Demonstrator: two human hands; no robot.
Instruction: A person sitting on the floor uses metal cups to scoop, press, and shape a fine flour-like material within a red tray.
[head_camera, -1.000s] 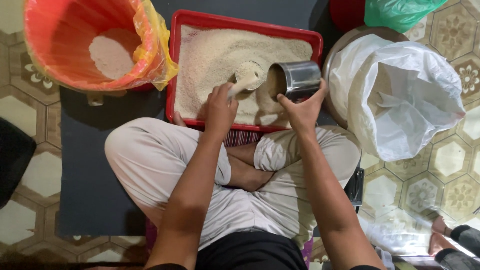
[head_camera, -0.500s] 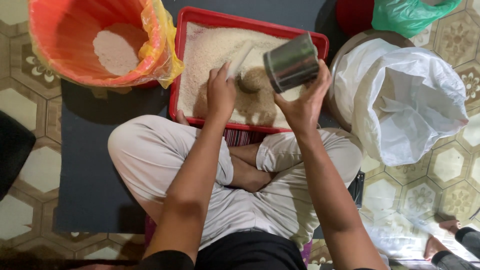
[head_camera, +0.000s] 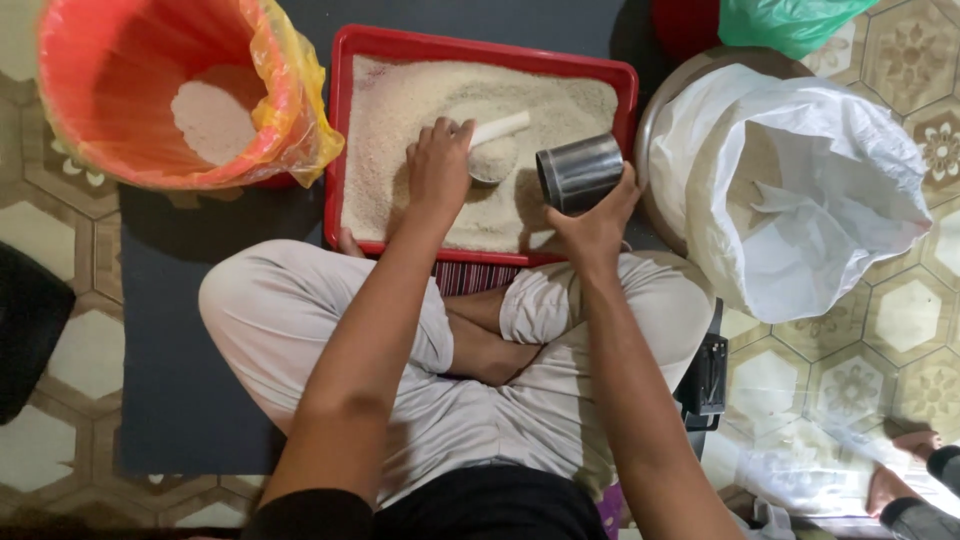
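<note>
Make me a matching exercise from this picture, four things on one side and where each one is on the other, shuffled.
Things:
1. white plastic scoop
2. shiny metal cup
3. red rectangular tray
4. orange bucket with yellow liner

Places:
A. in right hand
B. far left on floor
C. in left hand
D. in front of crossed legs, full of rice

Pairs: 1-C, 2-A, 3-D, 4-B

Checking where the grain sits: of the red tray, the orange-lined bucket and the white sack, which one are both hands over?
The red tray, straight ahead of the knees. The left hand and right hand are over it; bucket and sack flank it untouched.
</note>
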